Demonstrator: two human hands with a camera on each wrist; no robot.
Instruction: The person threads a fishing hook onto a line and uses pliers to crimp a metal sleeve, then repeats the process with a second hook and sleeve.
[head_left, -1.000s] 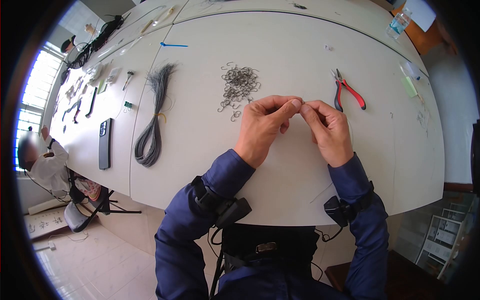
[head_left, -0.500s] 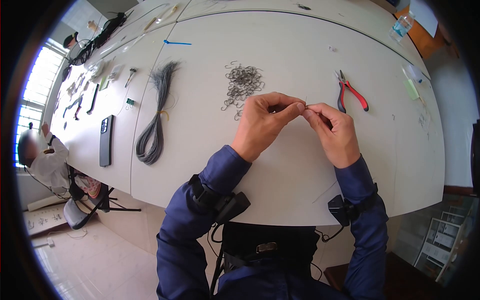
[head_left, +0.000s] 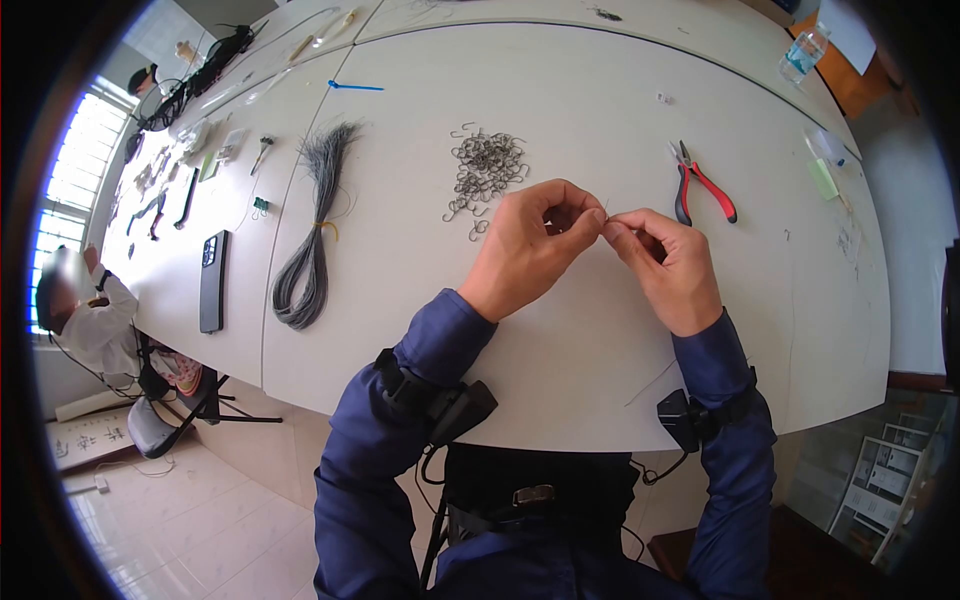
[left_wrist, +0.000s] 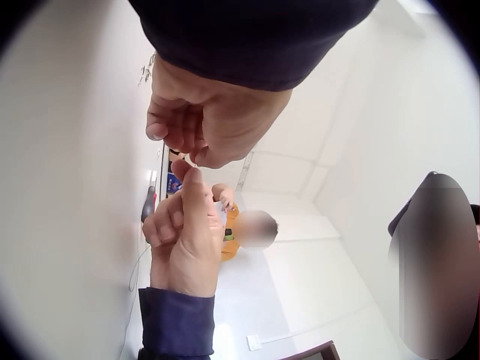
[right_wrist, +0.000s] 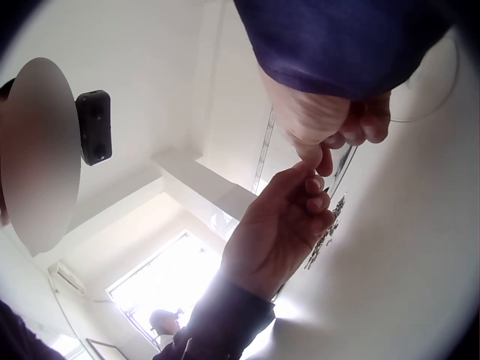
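Note:
Over the table, both hands meet fingertip to fingertip. My left hand (head_left: pixel 535 235) pinches with thumb and index finger, the index bowed outward. Close against it, my right hand (head_left: pixel 665 265) pinches with thumb and index finger, its other fingers curled in. Between the fingertips a thin strand (head_left: pixel 607 203) pokes up; most of what they hold is hidden, and I cannot tell if a hook is there. A fine strand (head_left: pixel 650 385) also trails below the right hand. Just behind the left hand lies a pile of small dark metal hooks (head_left: pixel 487 165).
Red-handled pliers (head_left: pixel 705 185) lie right of the hands. To the left are a tied bundle of grey strands (head_left: pixel 305 265) and a black phone (head_left: pixel 212 283). A blue cable tie (head_left: pixel 355 86) lies farther back; a water bottle (head_left: pixel 804 52) stands at the far right.
The head view has shifted slightly. The left index finger has bowed out more, widening the gap behind its pinch. Both hands stay together, and the thin strand now shows above the fingertips.

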